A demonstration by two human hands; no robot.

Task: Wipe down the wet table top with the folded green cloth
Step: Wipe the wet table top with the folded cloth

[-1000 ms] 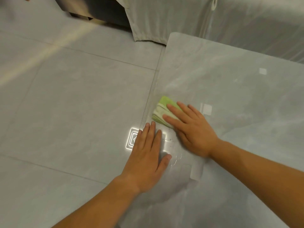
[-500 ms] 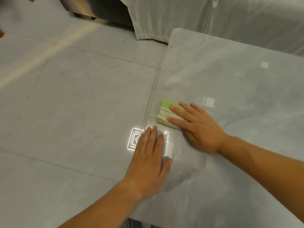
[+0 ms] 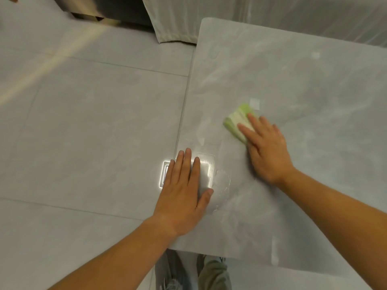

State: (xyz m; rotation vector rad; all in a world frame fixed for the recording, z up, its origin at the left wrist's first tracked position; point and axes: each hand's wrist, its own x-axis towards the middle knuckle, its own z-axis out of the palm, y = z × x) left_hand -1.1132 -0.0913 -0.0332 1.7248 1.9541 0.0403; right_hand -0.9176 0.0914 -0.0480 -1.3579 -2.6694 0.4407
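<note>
Green folded cloth (image 3: pixel 237 122) feels soft and light under my flat right hand (image 3: pixel 266 149), so I press its middle against the table top (image 3: pixel 303 91).

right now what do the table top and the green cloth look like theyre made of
Table top: looks like polished stone or a stone-look slab, glossy grey with marbled veining; it mirrors a bright ceiling light by the left hand. Real marble or a printed surface, I cannot tell.

Green cloth: soft fabric, matte, folded in stacked layers showing at its edge under the right hand.
</note>
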